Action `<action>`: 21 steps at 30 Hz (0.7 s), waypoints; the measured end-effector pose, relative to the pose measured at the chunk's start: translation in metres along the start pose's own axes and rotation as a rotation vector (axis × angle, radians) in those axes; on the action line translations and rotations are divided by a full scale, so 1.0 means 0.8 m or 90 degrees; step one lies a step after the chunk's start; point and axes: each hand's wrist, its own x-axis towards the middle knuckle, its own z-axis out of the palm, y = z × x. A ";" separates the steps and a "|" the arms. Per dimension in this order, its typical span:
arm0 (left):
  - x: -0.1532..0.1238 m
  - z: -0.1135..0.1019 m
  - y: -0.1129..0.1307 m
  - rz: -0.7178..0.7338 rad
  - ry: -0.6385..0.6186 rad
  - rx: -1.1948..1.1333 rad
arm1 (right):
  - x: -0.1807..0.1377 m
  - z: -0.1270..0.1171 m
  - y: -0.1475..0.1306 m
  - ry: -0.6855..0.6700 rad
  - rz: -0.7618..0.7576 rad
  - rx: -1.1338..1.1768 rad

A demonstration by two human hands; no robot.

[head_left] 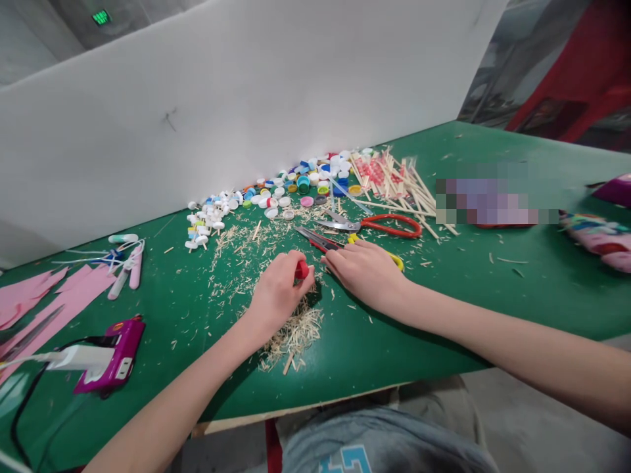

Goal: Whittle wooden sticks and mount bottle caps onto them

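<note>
My left hand (277,289) is closed around a small red bottle cap (302,269), pinched between thumb and fingers above a heap of wood shavings (298,332). To its right, my right hand (365,272) lies palm down with its fingers stretched out. Under and beyond those fingers is a yellow-handled cutting tool (397,261) with a red part and dark blades; the hand covers much of it. Just past it lie scissors with orange handles (394,225), their blades parted and pointing left.
Colourful bottle caps (306,202) pile along the white partition (276,92), with white caps on sticks (204,220) to their left. Wooden chopsticks (414,187) lie at right. A purple power strip (121,355), pink paper (83,289) and glue sticks or pens (134,266) occupy the left side.
</note>
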 end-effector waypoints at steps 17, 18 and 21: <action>0.004 -0.011 -0.014 0.070 0.052 0.074 | 0.003 -0.007 0.065 0.339 0.101 -0.060; 0.003 -0.011 -0.012 0.081 0.052 0.091 | 0.001 -0.009 0.065 0.340 0.096 -0.050; 0.001 -0.012 -0.011 0.111 0.049 0.113 | -0.016 -0.025 0.071 0.341 0.112 -0.049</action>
